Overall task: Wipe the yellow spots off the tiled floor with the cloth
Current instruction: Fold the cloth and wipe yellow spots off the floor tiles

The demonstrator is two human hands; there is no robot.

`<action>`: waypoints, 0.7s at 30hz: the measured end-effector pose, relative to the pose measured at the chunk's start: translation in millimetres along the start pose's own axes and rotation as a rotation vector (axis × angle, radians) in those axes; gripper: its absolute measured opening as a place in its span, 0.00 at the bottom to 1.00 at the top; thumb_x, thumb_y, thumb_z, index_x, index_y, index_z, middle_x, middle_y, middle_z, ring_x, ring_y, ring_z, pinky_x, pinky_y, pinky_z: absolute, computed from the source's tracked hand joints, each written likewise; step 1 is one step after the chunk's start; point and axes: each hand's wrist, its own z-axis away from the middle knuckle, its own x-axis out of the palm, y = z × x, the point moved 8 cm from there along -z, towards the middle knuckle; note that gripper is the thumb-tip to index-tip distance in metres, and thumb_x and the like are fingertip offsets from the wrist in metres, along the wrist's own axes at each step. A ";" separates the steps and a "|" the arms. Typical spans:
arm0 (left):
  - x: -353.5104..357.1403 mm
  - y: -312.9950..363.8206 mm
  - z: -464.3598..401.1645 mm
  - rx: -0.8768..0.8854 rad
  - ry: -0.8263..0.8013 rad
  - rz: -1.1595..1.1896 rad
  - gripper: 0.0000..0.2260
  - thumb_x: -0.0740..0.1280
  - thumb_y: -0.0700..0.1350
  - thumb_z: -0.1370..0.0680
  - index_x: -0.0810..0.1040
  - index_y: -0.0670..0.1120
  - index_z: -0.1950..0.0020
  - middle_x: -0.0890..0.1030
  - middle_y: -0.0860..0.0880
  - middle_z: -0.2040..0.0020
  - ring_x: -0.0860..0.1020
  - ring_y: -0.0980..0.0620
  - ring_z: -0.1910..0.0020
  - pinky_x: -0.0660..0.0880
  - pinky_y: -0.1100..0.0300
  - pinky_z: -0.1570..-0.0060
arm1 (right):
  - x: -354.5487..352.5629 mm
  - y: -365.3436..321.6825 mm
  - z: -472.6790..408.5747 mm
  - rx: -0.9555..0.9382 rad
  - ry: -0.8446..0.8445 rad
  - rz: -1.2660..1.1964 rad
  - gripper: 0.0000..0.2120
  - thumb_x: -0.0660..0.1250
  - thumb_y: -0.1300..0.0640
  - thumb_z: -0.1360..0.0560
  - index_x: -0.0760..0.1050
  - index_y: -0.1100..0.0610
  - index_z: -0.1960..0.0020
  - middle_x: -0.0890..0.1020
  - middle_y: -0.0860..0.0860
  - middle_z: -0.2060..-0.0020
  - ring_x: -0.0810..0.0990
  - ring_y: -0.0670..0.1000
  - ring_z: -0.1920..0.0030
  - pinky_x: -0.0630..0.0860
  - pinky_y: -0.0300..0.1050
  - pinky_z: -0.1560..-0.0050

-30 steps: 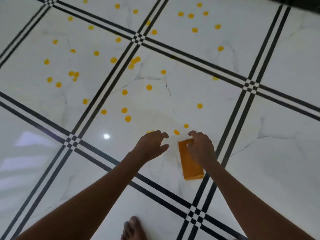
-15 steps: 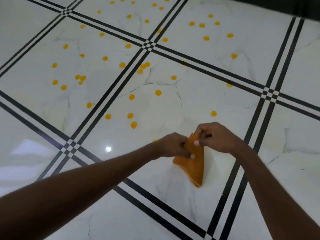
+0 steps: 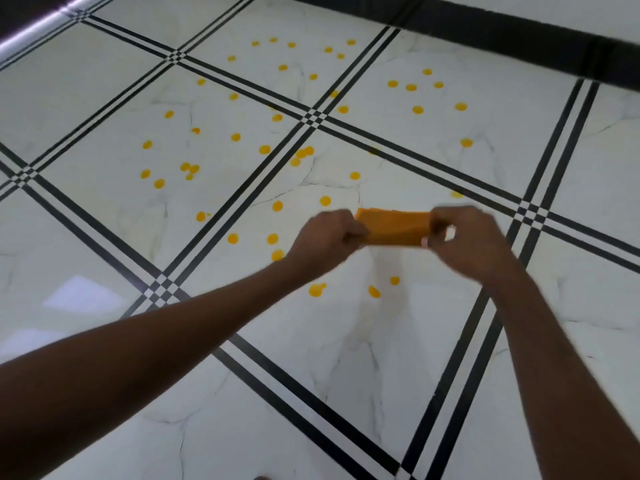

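Observation:
An orange folded cloth (image 3: pixel 393 226) is held flat and stretched sideways above the floor. My left hand (image 3: pixel 325 239) grips its left end and my right hand (image 3: pixel 467 237) grips its right end. Several yellow spots (image 3: pixel 277 206) dot the white marble-look tiled floor (image 3: pixel 311 358), mostly ahead and to the left of the cloth. Three spots (image 3: pixel 374 292) lie just below my hands. The cloth's ends are hidden inside my fingers.
Black double lines (image 3: pixel 221 216) cross the floor in a grid. A dark skirting band (image 3: pixel 519 32) runs along the wall at the top right. A bright metal strip (image 3: pixel 38 27) shows at the top left.
The cloth went from lying on the floor to being lifted by both hands, then turned and pulled out sideways between them. The view tilted up toward the wall.

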 end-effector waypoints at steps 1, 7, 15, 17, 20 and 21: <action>20.3 -3.7 9.0 0.023 -0.091 -0.073 0.10 0.71 0.45 0.25 0.86 0.48 0.44 0.84 0.45 0.51 0.82 0.42 0.51 0.78 0.50 0.50 | 33.4 28.2 -0.1 0.035 -0.079 0.084 0.08 0.73 0.63 0.27 0.83 0.53 0.49 0.83 0.56 0.53 0.79 0.59 0.51 0.74 0.44 0.48; 73.4 -47.6 42.1 -0.076 -0.554 -0.275 0.15 0.67 0.45 0.20 0.79 0.48 0.33 0.80 0.47 0.37 0.74 0.47 0.35 0.69 0.54 0.34 | 134.0 79.2 43.1 0.139 -0.045 0.208 0.06 0.64 0.59 0.23 0.75 0.55 0.59 0.82 0.55 0.61 0.80 0.56 0.61 0.77 0.48 0.58; 66.0 -78.6 -4.4 -0.053 -0.504 -0.489 0.24 0.62 0.48 0.18 0.63 0.47 0.21 0.69 0.43 0.26 0.69 0.42 0.29 0.71 0.47 0.33 | 192.1 81.7 32.5 -0.308 -0.079 0.546 0.36 0.47 0.34 0.18 0.46 0.51 0.16 0.49 0.54 0.16 0.46 0.59 0.17 0.50 0.67 0.21; 74.0 -80.9 -9.3 -0.015 -0.485 -0.541 0.25 0.61 0.48 0.17 0.62 0.46 0.21 0.67 0.41 0.26 0.69 0.41 0.31 0.71 0.46 0.34 | 171.6 101.3 38.3 -0.106 0.068 0.484 0.33 0.46 0.37 0.17 0.46 0.50 0.16 0.49 0.54 0.16 0.46 0.59 0.17 0.46 0.67 0.20; 82.0 -81.0 -8.9 0.021 -0.476 -0.592 0.25 0.60 0.49 0.17 0.61 0.44 0.21 0.65 0.40 0.25 0.69 0.40 0.31 0.72 0.45 0.36 | 183.0 94.8 84.8 0.192 0.230 0.358 0.31 0.46 0.42 0.16 0.46 0.53 0.16 0.49 0.57 0.17 0.47 0.63 0.17 0.48 0.70 0.21; 84.1 -80.5 -9.5 0.038 -0.477 -0.608 0.26 0.60 0.49 0.17 0.60 0.44 0.21 0.63 0.39 0.24 0.68 0.39 0.29 0.72 0.45 0.36 | 194.5 80.7 100.3 0.175 0.221 0.369 0.32 0.47 0.42 0.16 0.46 0.53 0.16 0.48 0.58 0.17 0.47 0.64 0.18 0.47 0.70 0.21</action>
